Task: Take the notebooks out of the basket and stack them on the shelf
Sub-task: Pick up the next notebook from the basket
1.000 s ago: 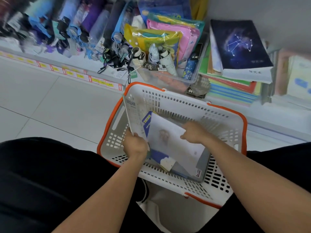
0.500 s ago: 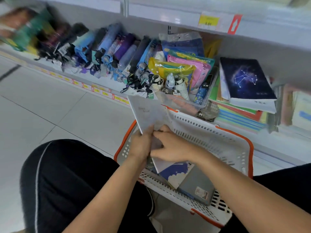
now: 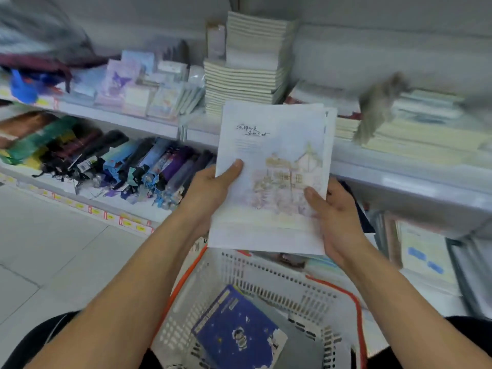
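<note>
Both hands clamped on pale notebook (image 3: 271, 179), held up over basket (image 3: 266, 278), level with upper shelf (image 3: 372, 166). Left hand (image 3: 213, 193) gripping left edge, thumb flat across cover, fingers hidden behind. Right hand (image 3: 335, 217) gripping lower right edge, thumb on cover, fingers curled round the back. Cover white to faint lilac, washed-out sketch of a house in yellow-brown lines at centre right, dark handwritten script near top left, a few thin ruled lines under it. Second sheet or cover edge peeking out along right side, so maybe more than one notebook; cannot tell count.

Scanning left to right: blurred dark and blue items at far left on upper shelf, folded umbrellas (image 3: 127, 166) in a row on lower shelf with yellow price tags along edge, small pastel cartoon notepads (image 3: 127, 81) above them. Tall stack of cream notebooks (image 3: 247, 65) on upper shelf directly behind held notebook. Further right, flatter piles of cream notebooks (image 3: 426, 134), heavily motion-blurred.

Below: white perforated basket with orange rim, sitting between knees in dark trousers. Inside it, dark blue notebook (image 3: 237, 334) with small astronaut figure and white cloud corner, lying tilted on top of a grey notebook (image 3: 300, 344).
</note>
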